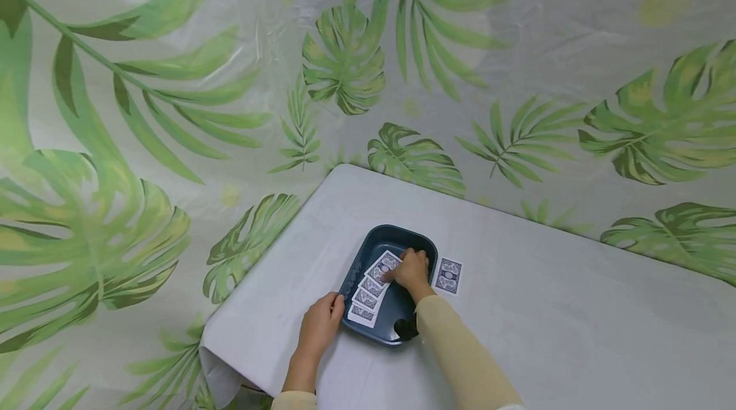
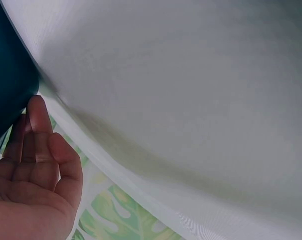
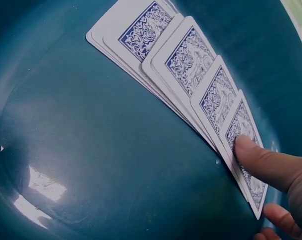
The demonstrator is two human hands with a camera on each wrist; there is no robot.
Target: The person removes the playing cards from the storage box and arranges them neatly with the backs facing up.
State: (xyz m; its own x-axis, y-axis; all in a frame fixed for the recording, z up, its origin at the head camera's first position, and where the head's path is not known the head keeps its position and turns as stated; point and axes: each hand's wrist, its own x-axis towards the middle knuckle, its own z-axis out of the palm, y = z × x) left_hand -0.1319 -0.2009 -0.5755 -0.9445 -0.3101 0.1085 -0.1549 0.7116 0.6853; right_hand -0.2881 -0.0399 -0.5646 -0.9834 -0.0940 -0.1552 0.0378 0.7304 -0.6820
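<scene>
A dark blue-green plastic tray (image 1: 397, 308) stands on the table, holding an overlapping row of playing cards (image 1: 368, 292) with blue patterned backs up. My right hand (image 1: 412, 269) reaches inside it. In the right wrist view the thumb lies on the top playing card (image 3: 245, 122) at the end of the row, with fingertips (image 3: 280, 220) by that card's edge, partly out of frame. My left hand (image 1: 321, 324) is at the tray's left side. In the left wrist view its fingers (image 2: 38, 115) extend against the tray's outer wall (image 2: 13, 70), thumb apart from it.
One more playing card (image 1: 448, 276) lies back up on the table, just right of the tray. A white cloth (image 1: 552, 308) covers the table, its edge dropping at the left front. Behind stands a leaf-patterned sheet (image 1: 517, 65). A small black object (image 1: 405, 328) shows by the right wrist.
</scene>
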